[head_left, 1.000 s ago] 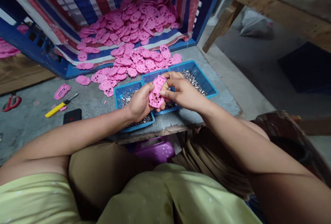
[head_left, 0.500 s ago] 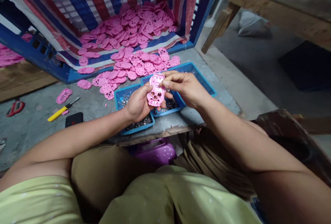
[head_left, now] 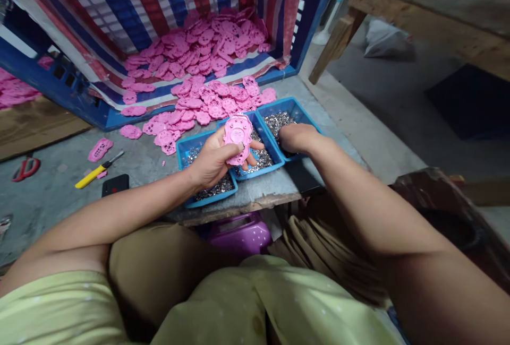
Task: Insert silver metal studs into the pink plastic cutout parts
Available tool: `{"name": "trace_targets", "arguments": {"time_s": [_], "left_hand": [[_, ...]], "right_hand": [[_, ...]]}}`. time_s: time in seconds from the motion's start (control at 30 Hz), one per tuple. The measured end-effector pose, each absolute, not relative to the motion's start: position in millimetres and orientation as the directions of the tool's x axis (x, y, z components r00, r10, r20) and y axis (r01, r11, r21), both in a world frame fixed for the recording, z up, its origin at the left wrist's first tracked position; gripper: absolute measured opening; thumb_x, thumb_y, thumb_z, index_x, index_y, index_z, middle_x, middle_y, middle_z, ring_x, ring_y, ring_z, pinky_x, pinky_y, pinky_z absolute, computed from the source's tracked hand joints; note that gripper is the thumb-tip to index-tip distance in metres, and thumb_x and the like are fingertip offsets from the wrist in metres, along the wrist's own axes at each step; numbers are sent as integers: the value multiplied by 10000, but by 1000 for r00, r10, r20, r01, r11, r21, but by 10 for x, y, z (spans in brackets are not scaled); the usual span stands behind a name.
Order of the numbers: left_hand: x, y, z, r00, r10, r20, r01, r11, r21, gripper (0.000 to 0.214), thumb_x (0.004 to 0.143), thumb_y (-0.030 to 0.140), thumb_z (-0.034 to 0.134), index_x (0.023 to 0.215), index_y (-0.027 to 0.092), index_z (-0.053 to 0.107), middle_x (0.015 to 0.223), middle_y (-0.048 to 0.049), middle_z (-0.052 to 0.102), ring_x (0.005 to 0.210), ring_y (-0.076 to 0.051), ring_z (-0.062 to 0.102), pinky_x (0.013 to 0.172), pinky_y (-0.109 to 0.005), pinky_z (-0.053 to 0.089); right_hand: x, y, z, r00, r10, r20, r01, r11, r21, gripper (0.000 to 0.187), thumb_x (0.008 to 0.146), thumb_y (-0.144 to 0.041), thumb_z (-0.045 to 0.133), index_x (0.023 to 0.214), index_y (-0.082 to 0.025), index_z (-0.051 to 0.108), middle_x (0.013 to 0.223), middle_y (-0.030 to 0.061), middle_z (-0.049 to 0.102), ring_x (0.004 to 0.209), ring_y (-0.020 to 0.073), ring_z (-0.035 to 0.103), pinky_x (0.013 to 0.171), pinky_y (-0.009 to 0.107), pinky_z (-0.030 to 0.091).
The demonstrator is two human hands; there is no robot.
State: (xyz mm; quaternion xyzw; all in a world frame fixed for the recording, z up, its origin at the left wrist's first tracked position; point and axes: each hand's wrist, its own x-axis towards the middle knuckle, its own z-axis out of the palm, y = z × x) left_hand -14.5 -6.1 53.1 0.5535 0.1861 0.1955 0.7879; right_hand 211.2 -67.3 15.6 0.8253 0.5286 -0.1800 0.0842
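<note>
My left hand (head_left: 213, 162) holds a flat pink plastic part (head_left: 237, 137) with several holes, lifted over the blue trays. My right hand (head_left: 297, 138) reaches down into the right blue tray (head_left: 308, 117), its fingers curled among small silver metal pieces (head_left: 279, 121); what the fingertips grip is hidden. Two more blue trays, the middle one (head_left: 274, 160) and the left one (head_left: 181, 148), also hold silver pieces. A heap of the same pink parts (head_left: 207, 101) lies just beyond the trays.
A blue crate lined with striped sheeting (head_left: 159, 5) holds many pink parts (head_left: 203, 50). On the grey bench lie a yellow knife (head_left: 95, 170), a black phone (head_left: 115, 184) and red scissors (head_left: 24, 169). The bench edge (head_left: 247, 208) is near my knees. A wooden table (head_left: 418, 21) stands right.
My right hand left the pink part and moved right and down into the right tray. My left hand kept the part and turned it slightly.
</note>
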Motion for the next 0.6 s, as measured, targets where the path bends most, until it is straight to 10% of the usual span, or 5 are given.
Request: {"name": "trace_targets", "arguments": {"time_s": [0.6], "left_hand": [[-139, -9, 460, 785, 609, -118, -95, 307, 947, 425, 705, 169, 656, 1093, 155, 485, 821, -58, 722, 568, -149, 655, 501, -272, 503]], "right_hand": [[2184, -671, 376, 463, 845, -266, 860, -501, -95, 306, 802, -55, 624, 1061, -124, 770, 1060, 176, 755, 1019, 300, 713, 835, 327, 548]]}}
